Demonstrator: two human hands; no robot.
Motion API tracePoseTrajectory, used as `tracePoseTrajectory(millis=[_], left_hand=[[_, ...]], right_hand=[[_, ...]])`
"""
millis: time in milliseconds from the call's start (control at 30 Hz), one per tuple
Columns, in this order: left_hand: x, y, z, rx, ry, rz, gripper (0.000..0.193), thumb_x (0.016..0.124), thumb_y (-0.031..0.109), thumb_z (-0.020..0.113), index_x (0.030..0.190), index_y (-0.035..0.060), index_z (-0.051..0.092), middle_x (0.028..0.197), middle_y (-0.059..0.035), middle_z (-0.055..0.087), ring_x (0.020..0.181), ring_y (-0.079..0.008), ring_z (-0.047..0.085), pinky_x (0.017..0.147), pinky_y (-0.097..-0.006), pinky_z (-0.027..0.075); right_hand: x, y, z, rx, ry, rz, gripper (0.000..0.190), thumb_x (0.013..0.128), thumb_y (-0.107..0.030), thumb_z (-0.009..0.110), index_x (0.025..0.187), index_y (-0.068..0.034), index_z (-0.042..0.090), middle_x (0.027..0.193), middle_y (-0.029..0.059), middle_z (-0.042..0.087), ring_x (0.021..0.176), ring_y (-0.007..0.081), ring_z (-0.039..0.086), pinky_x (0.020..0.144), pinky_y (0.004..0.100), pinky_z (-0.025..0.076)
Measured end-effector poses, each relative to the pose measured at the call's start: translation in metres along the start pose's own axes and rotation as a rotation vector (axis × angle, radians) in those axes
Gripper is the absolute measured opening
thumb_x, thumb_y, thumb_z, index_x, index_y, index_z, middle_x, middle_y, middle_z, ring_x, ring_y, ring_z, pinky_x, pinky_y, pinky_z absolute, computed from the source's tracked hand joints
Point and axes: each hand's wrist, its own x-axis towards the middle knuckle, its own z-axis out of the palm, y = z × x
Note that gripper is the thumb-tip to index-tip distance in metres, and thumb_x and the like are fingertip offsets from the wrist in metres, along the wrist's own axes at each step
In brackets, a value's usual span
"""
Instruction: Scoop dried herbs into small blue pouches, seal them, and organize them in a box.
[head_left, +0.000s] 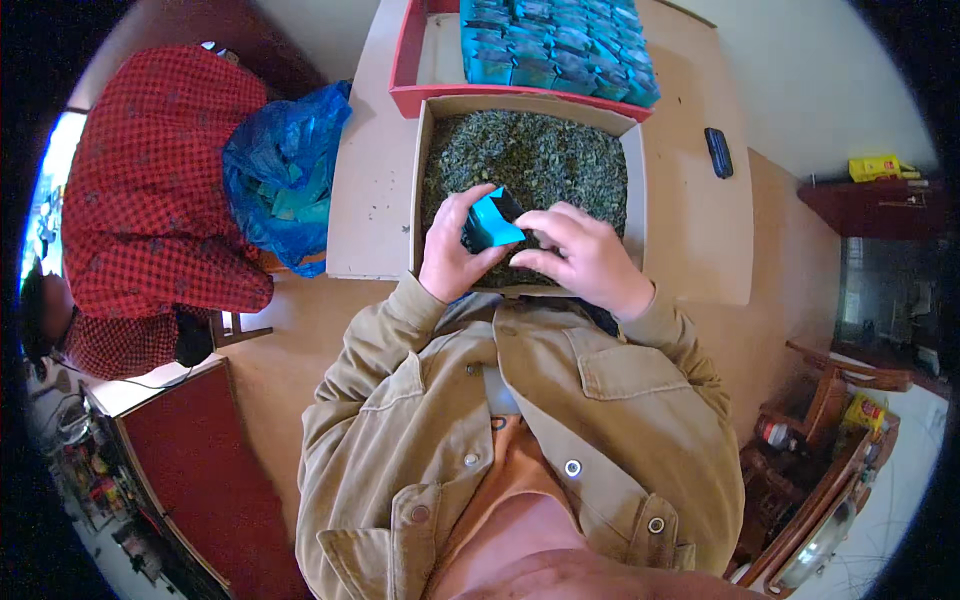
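My left hand (451, 251) grips a small shiny blue packet (495, 223) between thumb and fingers, its dark mouth tilted toward the upper right. Close against the packet's right edge is my right hand (581, 251); its index fingertip seems to touch the edge, with the thumb held apart below. Both hands are over a cardboard box (636, 195) filled with dried, dark green leaves (525, 146), which look like loose tea. Behind it, a red-sided box (409, 96) holds rows of similar blue packets (555, 52), with a bare strip at its left.
The boxes stand on a cardboard-covered table (697, 225). A dark phone-like object (718, 153) lies at right. At left are a blue plastic bag (285, 165) holding greenish-blue pieces and a red checked cloth (157, 180). Wooden furniture (817, 412) stands lower right.
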Motion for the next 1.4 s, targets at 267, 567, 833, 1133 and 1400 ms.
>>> tracePoseTrajectory(millis=[267,567,833,1133,1400], left_hand=[[-0.010,0.003,-0.014,0.093,0.059,0.049,0.077,0.071,0.009,0.087,0.138,0.0014,0.050,0.125,-0.0178,0.059,0.116,-0.0348,0.058,0.101,-0.0421,0.048],[-0.030,-0.007,-0.036,0.146,0.163,0.066,0.067,0.075,0.011,0.083,0.136,0.0026,0.054,0.125,-0.0183,0.059,0.115,-0.0359,0.056,0.099,-0.0446,0.047],[-0.036,-0.013,-0.047,0.091,0.134,0.013,0.066,0.077,0.010,0.081,0.136,0.0026,0.052,0.123,-0.0180,0.058,0.114,-0.0360,0.056,0.099,-0.0436,0.048],[-0.036,-0.027,-0.056,0.009,0.082,-0.036,0.064,0.079,0.005,0.080,0.136,0.0013,0.052,0.121,-0.0150,0.057,0.102,-0.0267,0.061,0.089,-0.0362,0.053],[-0.032,-0.029,-0.063,0.003,0.051,-0.039,0.061,0.081,0.003,0.078,0.136,0.0027,0.052,0.121,-0.0145,0.057,0.094,-0.0234,0.064,0.084,-0.0346,0.055]], right_hand=[[0.011,0.003,-0.002,-0.048,0.081,0.000,0.015,0.087,-0.007,0.077,0.098,-0.001,0.068,0.089,0.0098,0.062,0.069,0.0214,0.060,0.062,0.0337,0.050],[0.091,0.026,-0.034,-0.350,0.395,-0.036,0.012,0.090,-0.009,0.075,0.097,0.000,0.069,0.085,0.0109,0.066,0.068,0.0204,0.061,0.063,0.0329,0.049],[0.155,0.057,0.008,-0.574,0.316,-0.087,0.011,0.093,-0.017,0.070,0.099,-0.008,0.071,0.094,0.0125,0.070,0.081,0.0341,0.068,0.068,0.0413,0.055],[0.171,0.078,0.037,-0.628,0.098,0.196,0.024,0.093,-0.021,0.069,0.116,-0.015,0.067,0.099,0.0130,0.070,0.090,0.0340,0.069,0.071,0.0431,0.057],[0.170,0.057,0.058,-0.651,0.200,-0.088,0.028,0.096,-0.015,0.063,0.122,-0.008,0.065,0.131,0.0124,0.062,0.101,0.0335,0.069,0.078,0.0436,0.059]])
